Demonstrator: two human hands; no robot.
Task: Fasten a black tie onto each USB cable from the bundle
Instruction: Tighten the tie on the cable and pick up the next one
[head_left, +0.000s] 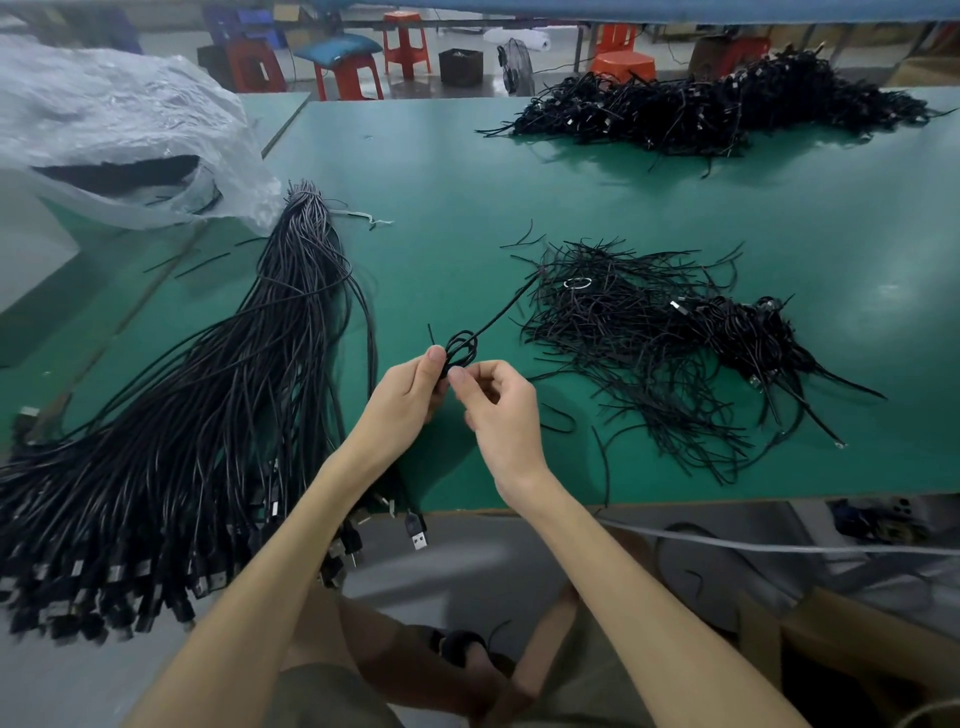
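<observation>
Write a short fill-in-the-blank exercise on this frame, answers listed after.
The left hand and right hand hold a coiled cable over the ____ table.
The long bundle of USB cables lies on the person's ____ side.
The heap of loose black ties lies on the person's ____ side.
Answers: green, left, right.

No text, label, brand, number or sign is readable anywhere in view. The plugs (417, 536) on the cable bundle (208, 395) are too small and blurred for any marking to be made out. The plastic bag (104, 119) shows no legible print.
</observation>
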